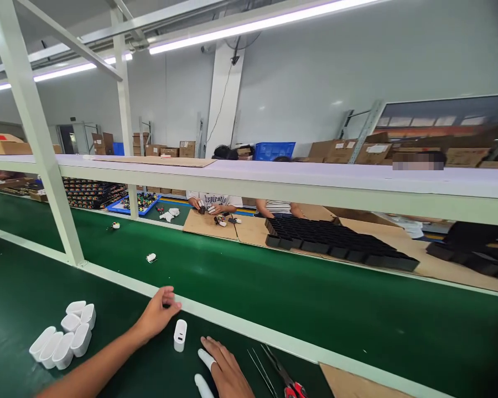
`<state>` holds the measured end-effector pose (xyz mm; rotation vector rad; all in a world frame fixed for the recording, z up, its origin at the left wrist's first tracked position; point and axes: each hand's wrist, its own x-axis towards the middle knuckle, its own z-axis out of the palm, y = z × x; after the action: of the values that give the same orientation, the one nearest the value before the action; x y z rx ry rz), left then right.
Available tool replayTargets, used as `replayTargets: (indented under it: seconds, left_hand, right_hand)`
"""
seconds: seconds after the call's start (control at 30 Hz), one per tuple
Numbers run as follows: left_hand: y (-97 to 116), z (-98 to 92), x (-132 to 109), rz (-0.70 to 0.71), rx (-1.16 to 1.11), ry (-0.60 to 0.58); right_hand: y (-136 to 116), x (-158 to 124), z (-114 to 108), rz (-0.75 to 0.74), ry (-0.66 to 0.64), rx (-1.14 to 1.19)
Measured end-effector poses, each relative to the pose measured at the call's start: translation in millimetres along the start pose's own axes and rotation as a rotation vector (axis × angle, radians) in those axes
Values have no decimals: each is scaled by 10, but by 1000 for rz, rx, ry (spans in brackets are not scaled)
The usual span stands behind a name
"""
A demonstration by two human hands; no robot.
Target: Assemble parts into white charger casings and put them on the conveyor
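Observation:
My left hand (160,312) hovers by the pale rail, its fingers loosely bent with a gap between thumb and forefinger, and nothing shows in it. Just below it, a white oval charger housing (180,335) stands on the dark green table, with small port openings in its top. To the right of that housing is my right hand (226,367), its fingers stretched out and two of them in white finger cots. It holds nothing. Beside it lie metal tweezers (262,371) and red-handled pliers (288,381). At left, several white oval housings (62,342) are grouped together.
Beyond the pale rail (240,323) runs a green conveyor belt (249,282) carrying a small white part (151,258). A long shelf (274,179) crosses above on metal posts. Across the belt, people work near black trays (336,243). Cardboard (357,384) lies at the lower right.

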<state>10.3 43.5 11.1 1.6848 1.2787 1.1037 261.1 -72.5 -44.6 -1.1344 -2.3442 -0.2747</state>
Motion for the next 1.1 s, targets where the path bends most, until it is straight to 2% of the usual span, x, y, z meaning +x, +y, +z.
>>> replayTargets:
  seconds: [0.13, 0.2, 0.3, 0.4, 0.47, 0.53, 0.63, 0.7, 0.8, 0.9, 1.0, 1.1]
  left_hand:
    - [36, -285, 709, -18, 228, 151]
    - [70, -445, 973, -59, 342, 215]
    - [124, -582, 1186, -119, 465, 207]
    - [250, -518, 1219, -94, 532, 73]
    - [391, -355, 1119, -17, 553, -55]
    - [554, -131, 887, 97, 562, -188]
    - [768, 177, 343, 255, 562, -348]
    - [847, 278, -29, 313, 569, -409]
    - [830, 226, -387, 391, 559, -441]
    - [681, 8, -497, 427, 435, -420]
    - [501, -202, -550, 309, 294, -433]
    - [371, -276, -668, 210, 227, -469]
  right_hand:
    - [99, -49, 329, -52, 109, -60]
    - [115, -64, 429, -22, 105, -65]
    - [77, -52, 374, 64, 9, -16]
    - [-27, 2, 126, 117, -14, 69]
    - [-118, 53, -66, 203, 49, 109]
    - [-211, 107, -226, 322, 153, 119]
    - [-325, 178, -374, 423, 232, 134]
    - [-375, 211, -428, 452, 223, 149]
    - [-407, 243, -490, 444, 164, 165]
    - [-411, 266, -559, 376, 88, 217]
    - [-423, 282, -621, 334, 20, 253]
    - [-469, 289, -643, 291, -59, 144]
